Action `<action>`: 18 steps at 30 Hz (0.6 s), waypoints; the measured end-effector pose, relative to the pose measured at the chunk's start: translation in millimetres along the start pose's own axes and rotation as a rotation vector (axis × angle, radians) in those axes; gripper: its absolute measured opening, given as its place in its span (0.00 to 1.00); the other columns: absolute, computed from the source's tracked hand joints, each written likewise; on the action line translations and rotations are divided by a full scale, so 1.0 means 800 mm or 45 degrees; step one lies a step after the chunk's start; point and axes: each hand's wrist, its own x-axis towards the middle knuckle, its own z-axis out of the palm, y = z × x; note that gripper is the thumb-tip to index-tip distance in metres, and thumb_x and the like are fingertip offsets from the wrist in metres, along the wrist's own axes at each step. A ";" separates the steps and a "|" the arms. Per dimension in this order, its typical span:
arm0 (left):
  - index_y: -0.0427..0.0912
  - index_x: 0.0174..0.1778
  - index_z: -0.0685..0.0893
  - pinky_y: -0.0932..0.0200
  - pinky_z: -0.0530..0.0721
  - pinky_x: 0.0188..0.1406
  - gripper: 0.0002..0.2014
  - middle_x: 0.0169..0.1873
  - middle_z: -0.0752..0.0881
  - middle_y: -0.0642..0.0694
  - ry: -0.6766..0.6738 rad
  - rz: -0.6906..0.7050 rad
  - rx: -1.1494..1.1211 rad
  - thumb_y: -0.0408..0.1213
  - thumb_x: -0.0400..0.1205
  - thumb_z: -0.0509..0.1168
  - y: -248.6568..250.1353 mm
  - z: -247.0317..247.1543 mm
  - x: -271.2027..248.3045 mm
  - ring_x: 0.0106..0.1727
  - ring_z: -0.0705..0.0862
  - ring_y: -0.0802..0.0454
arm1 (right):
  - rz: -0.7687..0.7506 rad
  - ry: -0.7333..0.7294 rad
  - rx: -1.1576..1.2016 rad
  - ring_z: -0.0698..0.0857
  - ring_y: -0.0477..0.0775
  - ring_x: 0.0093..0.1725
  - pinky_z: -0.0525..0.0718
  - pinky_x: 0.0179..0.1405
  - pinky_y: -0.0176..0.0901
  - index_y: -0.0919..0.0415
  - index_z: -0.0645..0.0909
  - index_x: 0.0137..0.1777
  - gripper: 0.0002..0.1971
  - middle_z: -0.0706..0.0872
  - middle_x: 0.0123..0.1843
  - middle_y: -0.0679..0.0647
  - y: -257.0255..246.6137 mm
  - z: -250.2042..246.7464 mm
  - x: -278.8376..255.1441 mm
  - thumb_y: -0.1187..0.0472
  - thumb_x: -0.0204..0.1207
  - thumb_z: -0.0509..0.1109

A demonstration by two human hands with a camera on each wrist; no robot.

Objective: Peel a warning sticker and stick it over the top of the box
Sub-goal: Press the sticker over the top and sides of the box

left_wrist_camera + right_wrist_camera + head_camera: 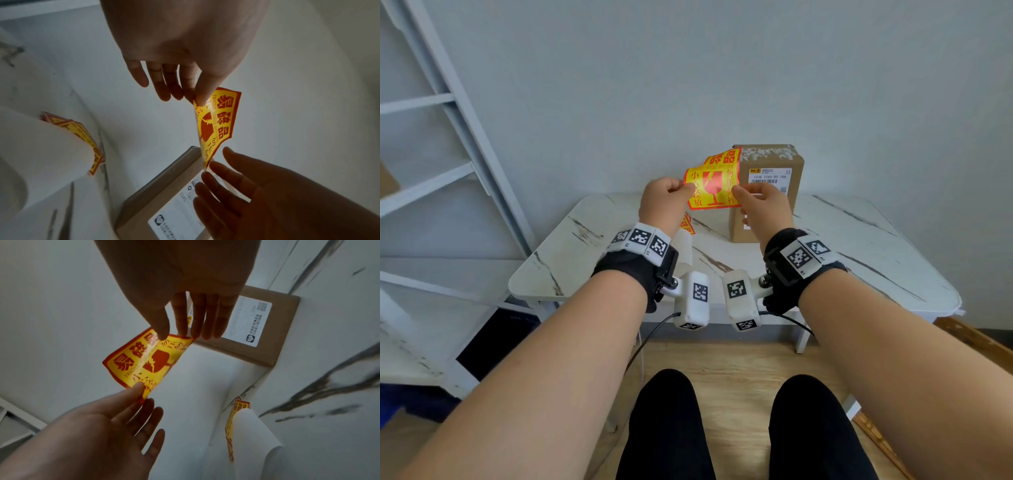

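Observation:
A yellow and red warning sticker (714,181) hangs in the air, stretched between both hands, in front of the upper left part of the box. My left hand (690,190) pinches its left edge between thumb and forefinger, as the left wrist view shows (197,97). My right hand (736,190) pinches the opposite edge (170,335), with its other fingers straight. The brown cardboard box (770,205) stands upright on the table by the wall and bears a white shipping label (770,178). Light shines through the sticker (148,361).
A white marble-patterned table (859,240) carries the box. A small stack of warning stickers (82,134) lies left of the box, partly under a curled white paper sheet (41,154). A white shelf frame (448,137) stands to the left, and a plain wall rises behind.

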 end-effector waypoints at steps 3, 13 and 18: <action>0.41 0.32 0.80 0.59 0.72 0.38 0.12 0.32 0.79 0.43 -0.042 0.010 -0.078 0.38 0.82 0.66 0.011 0.003 0.002 0.35 0.75 0.49 | -0.036 0.113 -0.013 0.89 0.60 0.53 0.87 0.59 0.60 0.52 0.77 0.46 0.06 0.88 0.49 0.55 -0.011 -0.003 0.005 0.56 0.75 0.73; 0.40 0.48 0.82 0.60 0.82 0.38 0.02 0.35 0.82 0.47 -0.122 -0.054 -0.227 0.31 0.80 0.66 0.052 0.025 0.034 0.35 0.80 0.52 | -0.207 0.175 -0.089 0.86 0.55 0.41 0.87 0.47 0.55 0.46 0.82 0.38 0.15 0.88 0.41 0.50 -0.023 -0.038 0.036 0.69 0.74 0.64; 0.44 0.49 0.84 0.52 0.87 0.54 0.04 0.51 0.88 0.40 -0.077 0.058 -0.111 0.33 0.79 0.68 0.067 0.050 0.052 0.44 0.86 0.43 | -0.214 0.227 -0.123 0.81 0.53 0.35 0.82 0.38 0.46 0.49 0.87 0.44 0.15 0.87 0.38 0.52 -0.033 -0.055 0.066 0.70 0.75 0.62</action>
